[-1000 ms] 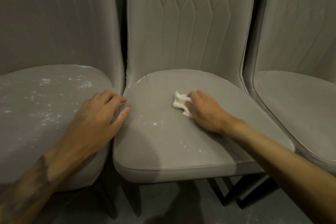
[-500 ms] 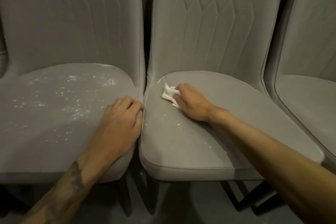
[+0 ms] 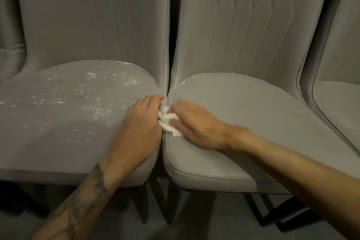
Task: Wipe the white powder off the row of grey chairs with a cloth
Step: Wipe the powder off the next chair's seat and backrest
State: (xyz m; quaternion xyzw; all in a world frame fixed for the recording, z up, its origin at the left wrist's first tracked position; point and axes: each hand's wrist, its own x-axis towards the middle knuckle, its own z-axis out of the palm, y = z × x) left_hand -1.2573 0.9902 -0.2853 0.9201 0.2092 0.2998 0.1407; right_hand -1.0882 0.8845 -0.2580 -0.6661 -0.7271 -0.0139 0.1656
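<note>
Presently the cloth [image 3: 167, 122] lies bunched on the left edge of the middle seat [image 3: 253, 122], hard against the gap to the left seat [image 3: 58, 132].

Risk one: the wipe ends at that edge. Whatever the cloth carries is likely to drop into the gap, fall to the floor [image 3: 194, 226], or be pushed across onto the left seat. Lift the cloth away with its load folded inside rather than sweeping it over.

Risk two: the cloth is only a small wad. Once loaded, it would probably smear powder [image 3: 93, 87] into the fabric rather than lift it.

Risk three: the left seat is heavily speckled across its back and middle. Your left hand [image 3: 140, 126] rests on its right edge, just beside the speckles, and a shift of that palm could grind them in.

The middle seat shows almost clean, with a pale trace along its back left corner. Judge the task partly done.

Pose: your right hand [image 3: 196, 124] reaches across the middle seat, palm down. Its forefinger and thumb are pinched on the cloth, pressing it to the seat. Your left hand lies palm down, touching the cloth, fingertips bent over the seat edge into the gap. Whether they clutch the edge or merely rest cannot be told from this view.
</note>
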